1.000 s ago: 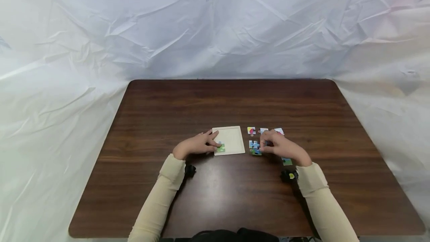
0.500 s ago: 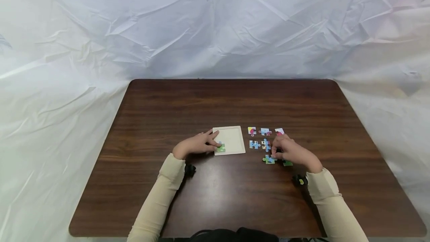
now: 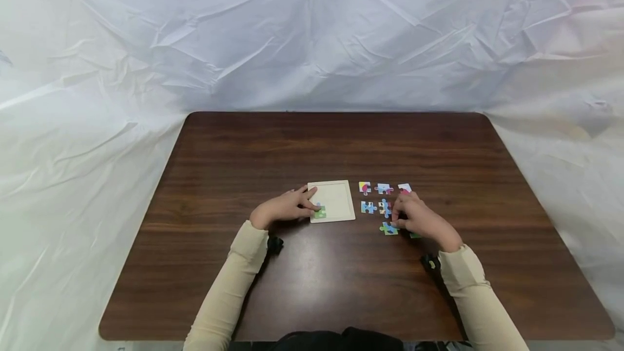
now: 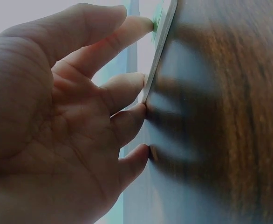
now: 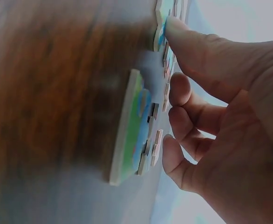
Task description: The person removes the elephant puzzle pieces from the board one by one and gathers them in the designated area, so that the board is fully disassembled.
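My left hand (image 3: 285,209) rests at the left edge of a square, pale wooden puzzle tray (image 3: 338,196), fingers spread. One fingertip touches a green puzzle piece (image 3: 320,213) in the tray's near left corner; in the left wrist view, other fingertips (image 4: 139,80) meet the tray's edge. To the right of the tray, my right hand (image 3: 425,221) pinches the right side of a blue-and-green puzzle piece (image 3: 388,229) lying on the table. Its thumb (image 5: 178,32) shows against that piece in the right wrist view; the index fingertip is hidden.
Several loose puzzle pieces lie in rows right of the tray, among them a yellow-and-pink one (image 3: 364,188) and a blue one (image 3: 368,208). Another green-edged piece (image 5: 129,135) sits below the right hand. The brown table (image 3: 312,145) ends at a white plastic sheet (image 3: 312,80).
My right hand has moved right and nearer to me, shifting the blue-and-green puzzle piece away from beneath the blue piece into the near row. The left hand has stayed put.
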A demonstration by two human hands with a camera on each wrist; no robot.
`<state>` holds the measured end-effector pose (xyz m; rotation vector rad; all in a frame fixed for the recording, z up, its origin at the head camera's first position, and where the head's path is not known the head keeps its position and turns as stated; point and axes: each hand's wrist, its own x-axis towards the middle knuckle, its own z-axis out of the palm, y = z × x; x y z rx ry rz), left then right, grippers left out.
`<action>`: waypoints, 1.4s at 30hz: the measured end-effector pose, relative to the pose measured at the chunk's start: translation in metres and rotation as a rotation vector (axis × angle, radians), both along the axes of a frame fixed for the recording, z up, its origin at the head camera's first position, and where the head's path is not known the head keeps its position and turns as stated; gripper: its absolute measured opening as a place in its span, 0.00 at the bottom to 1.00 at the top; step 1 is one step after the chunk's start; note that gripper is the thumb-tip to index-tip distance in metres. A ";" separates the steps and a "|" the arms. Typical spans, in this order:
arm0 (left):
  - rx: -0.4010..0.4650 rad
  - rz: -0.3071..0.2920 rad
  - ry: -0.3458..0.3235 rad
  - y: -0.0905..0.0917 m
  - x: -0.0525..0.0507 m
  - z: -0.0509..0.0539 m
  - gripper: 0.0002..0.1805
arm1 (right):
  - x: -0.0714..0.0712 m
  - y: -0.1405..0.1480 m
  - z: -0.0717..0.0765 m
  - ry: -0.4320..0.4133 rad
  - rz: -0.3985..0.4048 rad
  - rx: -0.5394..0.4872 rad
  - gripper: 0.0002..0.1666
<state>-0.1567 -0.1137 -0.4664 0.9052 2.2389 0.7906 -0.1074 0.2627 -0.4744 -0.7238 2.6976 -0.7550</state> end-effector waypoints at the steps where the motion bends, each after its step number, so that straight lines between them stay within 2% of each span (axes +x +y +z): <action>1: -0.001 0.000 -0.001 0.000 0.000 0.000 0.19 | 0.000 0.000 0.000 -0.002 -0.003 -0.001 0.16; 5: -0.021 0.002 -0.010 0.003 0.000 -0.004 0.19 | 0.000 0.002 -0.002 -0.001 -0.013 -0.028 0.14; 9: -0.023 0.011 -0.022 0.005 0.002 -0.006 0.19 | -0.004 -0.003 -0.009 0.044 -0.013 -0.074 0.12; 16: -0.022 0.027 -0.038 0.003 0.002 -0.007 0.19 | -0.017 -0.036 -0.016 0.147 -0.039 -0.225 0.09; 21: -0.019 0.033 -0.036 0.003 0.000 -0.007 0.19 | -0.025 -0.061 -0.017 0.198 -0.013 -0.296 0.08; 26: -0.032 0.028 -0.041 0.004 -0.001 -0.007 0.19 | -0.027 -0.085 -0.018 0.191 0.042 -0.226 0.04; 30: -0.039 0.031 -0.039 0.004 -0.001 -0.008 0.19 | -0.028 -0.104 -0.016 0.173 0.086 -0.165 0.09; 36: -0.034 0.028 -0.022 0.004 -0.002 -0.005 0.19 | -0.034 -0.127 -0.014 0.204 0.158 -0.078 0.12; 42: -0.035 0.016 -0.015 0.003 -0.001 -0.005 0.18 | -0.035 -0.141 -0.014 0.198 0.145 0.006 0.12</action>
